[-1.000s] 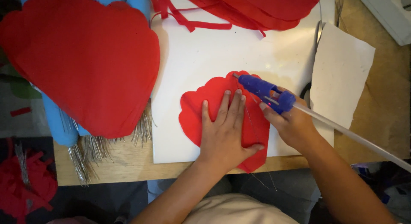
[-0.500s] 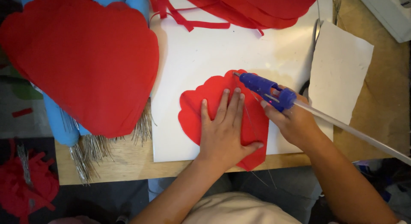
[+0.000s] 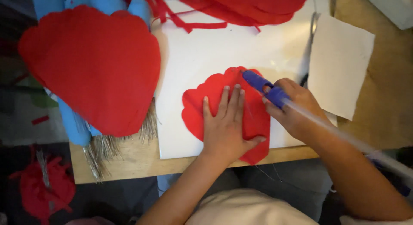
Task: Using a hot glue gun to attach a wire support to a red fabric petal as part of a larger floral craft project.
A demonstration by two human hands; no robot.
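Red scalloped felt piece (image 3: 215,94) lay on the white board (image 3: 193,57) near the table's front edge. Our left hand (image 3: 226,128) pressed it flat, fingers spread. Our right hand (image 3: 292,109) gripped the blue glue gun (image 3: 264,87), nozzle at the felt's upper edge.

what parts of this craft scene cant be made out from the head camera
- Part of the small red scalloped piece, head view: covered by the flat left hand.
- Blue glue gun nozzle tip: too small to tell whether it touches the felt.
- Glue gun grip: wrapped by the right hand.
- Red shapes at top: cut off by the frame edge.
- Blue pieces: mostly under the large red shape.
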